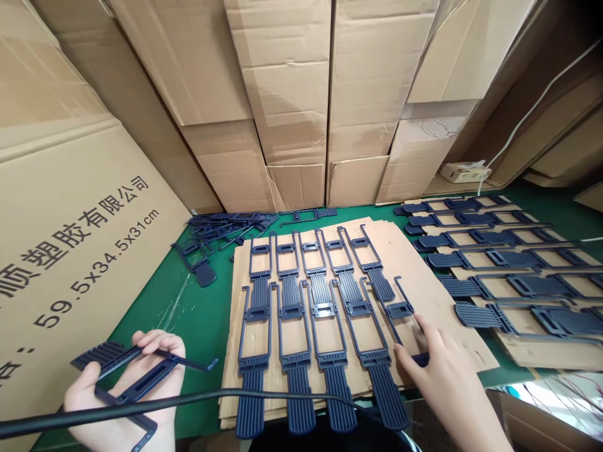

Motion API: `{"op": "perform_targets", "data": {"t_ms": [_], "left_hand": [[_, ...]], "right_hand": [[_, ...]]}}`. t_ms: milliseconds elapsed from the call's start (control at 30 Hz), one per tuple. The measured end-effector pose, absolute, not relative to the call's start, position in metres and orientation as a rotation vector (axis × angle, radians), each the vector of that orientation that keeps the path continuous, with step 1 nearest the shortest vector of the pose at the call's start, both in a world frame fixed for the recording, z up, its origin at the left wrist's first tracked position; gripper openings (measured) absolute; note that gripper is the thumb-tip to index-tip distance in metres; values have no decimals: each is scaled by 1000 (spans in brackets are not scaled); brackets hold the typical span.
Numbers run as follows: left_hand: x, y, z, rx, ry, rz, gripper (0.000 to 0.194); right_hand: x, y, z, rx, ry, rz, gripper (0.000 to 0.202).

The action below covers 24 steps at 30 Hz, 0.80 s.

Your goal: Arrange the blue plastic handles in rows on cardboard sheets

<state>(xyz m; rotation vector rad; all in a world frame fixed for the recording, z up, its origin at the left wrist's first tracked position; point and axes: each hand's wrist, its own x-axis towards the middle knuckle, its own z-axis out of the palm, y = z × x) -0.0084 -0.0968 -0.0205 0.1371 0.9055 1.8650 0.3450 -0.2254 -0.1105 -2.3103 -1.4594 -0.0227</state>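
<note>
My left hand [136, 383] is closed around a dark blue plastic frame [148, 378] with a ribbed paddle end and thin hooked arms. It is held over the green table at the lower left; whether it is one piece or two I cannot tell. With thumb and fingers, my right hand [443, 364] grips another dark blue plastic frame [400, 309] at the right end of the near row, against the cardboard; its paddle is mostly hidden by the hand. Several matching frames [292, 311] lie in two rows on the stacked cardboard sheets [396, 251].
A loose pile of blue parts [226, 227] lies at the back left of the green table [160, 301]. More frames [513, 285] cover cardboard at the right. Large cartons [292, 81] stand behind, with a printed carton [94, 207] at left. A black cable [188, 398] crosses the foreground.
</note>
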Motion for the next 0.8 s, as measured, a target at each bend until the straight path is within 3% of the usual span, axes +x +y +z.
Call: {"op": "perform_targets", "data": {"t_ms": [133, 600, 800], "left_hand": [[-3, -97, -17, -78, 724, 1847, 32], [0, -100, -21, -114, 712, 1846, 31], [2, -96, -22, -172, 697, 1863, 29]], "right_hand": [[343, -226, -113, -2297, -1485, -62, 60], [342, -225, -120, -2302, -1497, -157, 70], [340, -223, -119, -2306, -1483, -107, 64]]}}
